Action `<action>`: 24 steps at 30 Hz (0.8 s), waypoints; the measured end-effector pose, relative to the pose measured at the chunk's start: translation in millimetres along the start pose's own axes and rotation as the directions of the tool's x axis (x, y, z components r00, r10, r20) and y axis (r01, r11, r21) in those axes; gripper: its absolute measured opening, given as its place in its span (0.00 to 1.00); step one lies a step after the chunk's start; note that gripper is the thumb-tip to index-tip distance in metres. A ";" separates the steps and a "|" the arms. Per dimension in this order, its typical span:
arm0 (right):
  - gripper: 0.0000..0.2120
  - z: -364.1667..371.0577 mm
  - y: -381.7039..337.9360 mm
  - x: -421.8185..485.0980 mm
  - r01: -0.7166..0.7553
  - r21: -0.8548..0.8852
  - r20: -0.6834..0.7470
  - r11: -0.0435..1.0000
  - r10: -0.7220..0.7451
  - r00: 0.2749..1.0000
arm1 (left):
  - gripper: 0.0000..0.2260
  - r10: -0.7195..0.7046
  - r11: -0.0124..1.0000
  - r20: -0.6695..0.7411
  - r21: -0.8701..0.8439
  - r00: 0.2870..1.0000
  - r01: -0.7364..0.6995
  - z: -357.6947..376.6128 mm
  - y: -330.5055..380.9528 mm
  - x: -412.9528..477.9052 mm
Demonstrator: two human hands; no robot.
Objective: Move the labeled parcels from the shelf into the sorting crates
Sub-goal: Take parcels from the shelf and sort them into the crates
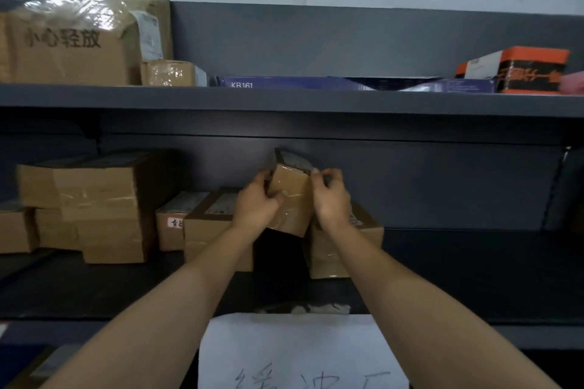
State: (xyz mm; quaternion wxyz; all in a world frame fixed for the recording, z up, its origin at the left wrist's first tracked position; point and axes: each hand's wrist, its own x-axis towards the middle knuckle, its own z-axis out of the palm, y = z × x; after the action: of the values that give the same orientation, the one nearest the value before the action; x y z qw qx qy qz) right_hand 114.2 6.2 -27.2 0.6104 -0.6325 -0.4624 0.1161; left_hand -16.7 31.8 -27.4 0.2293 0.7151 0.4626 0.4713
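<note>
1. You gripped the small taped parcel (292,199) with both hands: left hand (254,204) curled round its left side, right hand (331,199) pinching its right edge.
2. The step called for a firm, level hold, drawn straight out.
3. The parcel sat tilted between your palms, above the gap between the left box (215,230) and the right box (344,249) on the lower shelf (458,278).

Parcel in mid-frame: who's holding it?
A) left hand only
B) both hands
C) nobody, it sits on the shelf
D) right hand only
B: the left hand and the right hand each grip a side of the parcel.
</note>
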 end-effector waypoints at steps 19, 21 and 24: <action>0.12 -113.2 57.4 5.5 0.177 -0.548 0.061 0.817 -0.172 0.983 | 0.32 -0.544 0.681 0.216 -0.450 0.811 0.577 107.3 6.7 -30.6; 0.15 -128.5 65.4 14.5 0.118 -0.590 -0.016 0.799 -0.157 0.987 | 0.30 -0.525 0.682 0.237 -0.457 0.818 0.570 115.3 10.3 -29.0; 0.22 -153.1 82.7 26.9 -0.023 -0.716 -0.045 0.698 -0.013 0.999 | 0.29 -0.521 0.670 0.255 -0.469 0.814 0.576 128.1 19.1 -28.9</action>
State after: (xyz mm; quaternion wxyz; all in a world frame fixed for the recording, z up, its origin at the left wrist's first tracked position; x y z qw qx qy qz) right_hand 274.4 -61.8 -53.8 0.3269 -0.8238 -0.4551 -0.0856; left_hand 101.6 11.4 -83.9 0.5693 0.4741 0.4968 0.4520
